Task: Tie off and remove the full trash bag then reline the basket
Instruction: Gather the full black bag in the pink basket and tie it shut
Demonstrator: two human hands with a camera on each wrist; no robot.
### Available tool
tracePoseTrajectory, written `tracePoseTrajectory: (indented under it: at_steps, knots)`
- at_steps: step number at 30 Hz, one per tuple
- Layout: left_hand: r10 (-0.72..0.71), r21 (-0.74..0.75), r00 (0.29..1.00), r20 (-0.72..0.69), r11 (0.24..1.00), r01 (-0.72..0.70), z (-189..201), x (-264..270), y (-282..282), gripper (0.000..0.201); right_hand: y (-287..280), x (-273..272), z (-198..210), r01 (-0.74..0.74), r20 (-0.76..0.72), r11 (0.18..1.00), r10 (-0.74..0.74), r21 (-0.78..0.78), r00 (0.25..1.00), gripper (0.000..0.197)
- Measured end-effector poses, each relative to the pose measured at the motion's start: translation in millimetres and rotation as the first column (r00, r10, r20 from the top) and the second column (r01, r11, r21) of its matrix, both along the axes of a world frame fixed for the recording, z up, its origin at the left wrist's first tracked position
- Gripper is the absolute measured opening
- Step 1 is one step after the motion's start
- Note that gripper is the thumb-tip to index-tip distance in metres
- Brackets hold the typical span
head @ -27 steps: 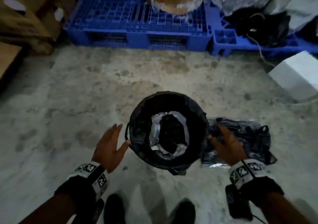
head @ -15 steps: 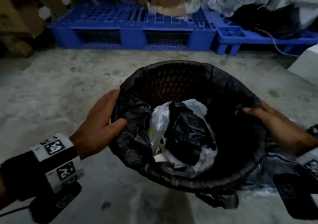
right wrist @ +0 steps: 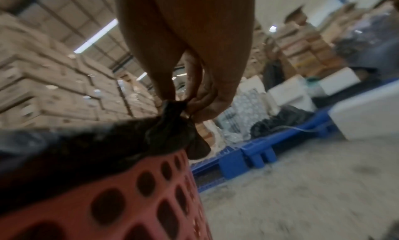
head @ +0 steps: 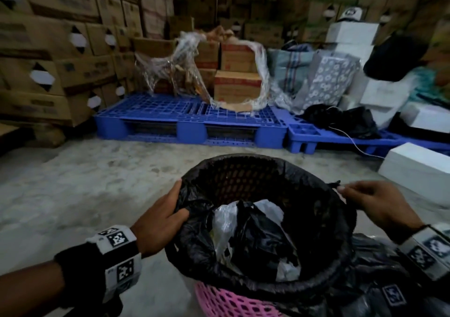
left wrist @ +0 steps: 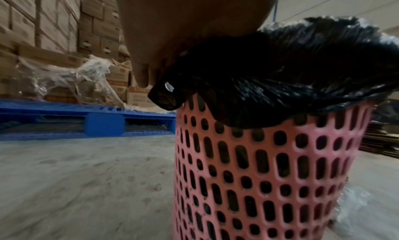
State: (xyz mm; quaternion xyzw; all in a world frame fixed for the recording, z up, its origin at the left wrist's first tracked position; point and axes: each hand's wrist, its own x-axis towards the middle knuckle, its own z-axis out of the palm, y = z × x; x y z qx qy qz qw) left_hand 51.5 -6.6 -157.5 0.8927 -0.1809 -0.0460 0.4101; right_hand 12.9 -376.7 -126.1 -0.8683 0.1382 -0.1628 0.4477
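Closing in from half a second back: both hands, then only resting against the rim, now taking hold of the liner itself, and the view lifting toward the stacked cartons and the blue pallet [head: 190, 121]. Left hand [head: 155, 221] gripping the black trash bag [head: 194, 238] at the left rim, thumb tucked inside, fingers over the folded edge. Right hand [head: 379, 207] pinching a small tuft of the same bag at the right rim, thumb and fingertips [right wrist: 202, 105] curled tight on it, lifting it slightly clear of the plastic. Bag otherwise sitting folded over the rim of the pink basket [left wrist: 270, 167], which is standing upright on the concrete floor [head: 85, 182], with white and black rubbish [head: 246, 234] heaped inside. Likely beginning the peel-off of the edge, ahead of gathering and knotting; nothing tied yet. More black plastic [head: 379, 268] lying just beside the basket on the right, possibly the fresh liner, though not showing clearly enough for certainty.
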Motion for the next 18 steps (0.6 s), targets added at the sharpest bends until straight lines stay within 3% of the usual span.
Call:
tracePoseTrajectory:
  at_steps: [2,5,9,11,13,16,18]
  knots:
    - [0.008,-0.008,1.000,-0.019,1.000,-0.008,0.3,-1.6,0.7,0.070,14.5,3.6,18.4,-0.126,-0.011,0.985,0.126,-0.118,0.992,0.004]
    - [0.029,0.016,0.999,-0.032,0.999,-0.028,-1.2,-2.7,2.5,0.073,56.1,15.8,46.8,-0.323,-0.038,0.896,0.327,-0.304,0.944,0.005]
    - [0.108,-0.018,0.990,-0.086,0.994,-0.110,5.0,-4.2,-2.2,0.049,112.4,27.9,78.0,-0.528,-0.116,0.735,0.535,-0.425,0.837,0.008]
    - [0.193,-0.047,0.967,-0.169,0.978,-0.204,0.5,-4.5,4.9,0.053,132.1,27.0,85.2,-0.583,-0.171,0.679,0.575,-0.446,0.800,0.014]
    - [0.254,-0.077,0.923,-0.289,0.955,-0.287,-8.0,-4.9,16.7,0.062,144.5,25.1,86.4,-0.604,-0.186,0.676,0.587,-0.423,0.788,0.017]
    - [0.291,-0.172,0.842,-0.454,0.899,-0.404,-12.5,-10.0,23.0,0.053,154.0,24.4,83.4,-0.611,-0.181,0.706,0.589,-0.359,0.788,0.020]
    - [0.284,-0.231,0.839,-0.465,0.876,-0.424,-7.4,-12.9,21.1,0.048,155.7,25.1,81.9,-0.607,-0.150,0.722,0.595,-0.332,0.790,0.021]
